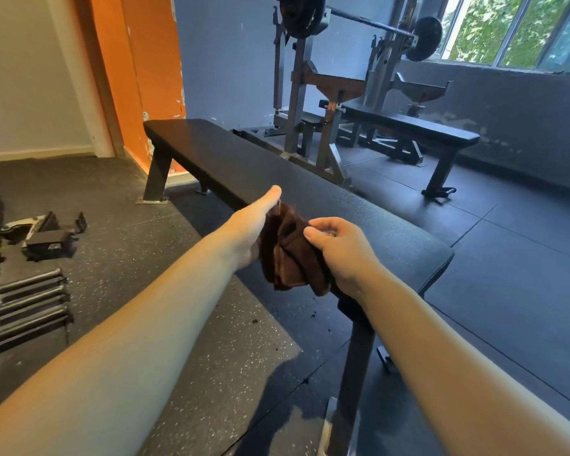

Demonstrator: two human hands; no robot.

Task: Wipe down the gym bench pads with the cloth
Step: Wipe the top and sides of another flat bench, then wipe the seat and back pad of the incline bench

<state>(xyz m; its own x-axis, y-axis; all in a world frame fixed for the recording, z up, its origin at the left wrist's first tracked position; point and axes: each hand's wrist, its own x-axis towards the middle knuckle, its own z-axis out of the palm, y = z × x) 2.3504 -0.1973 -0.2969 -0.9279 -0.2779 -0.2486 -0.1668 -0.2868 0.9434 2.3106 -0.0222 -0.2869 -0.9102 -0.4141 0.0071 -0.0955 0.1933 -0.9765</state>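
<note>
A long flat black bench pad (pixel 231 159) runs from the near right toward the orange wall. Above its near end I hold a crumpled dark brown cloth (pixel 288 248) between both hands. My left hand (pixel 254 225) lies along the cloth's left side with its thumb straight on top; its fingers are hidden under the cloth. My right hand (pixel 336 248) grips the cloth's right side with curled fingers. The cloth hangs bunched, just above the pad's near left edge.
A second black bench (pixel 418 128) stands under a barbell rack (pixel 297 93) with a loaded bar at the back right. Bars and metal attachments (pixel 27 291) lie on the speckled floor at the left. An orange wall panel (pixel 139 77) rises behind the bench's far end.
</note>
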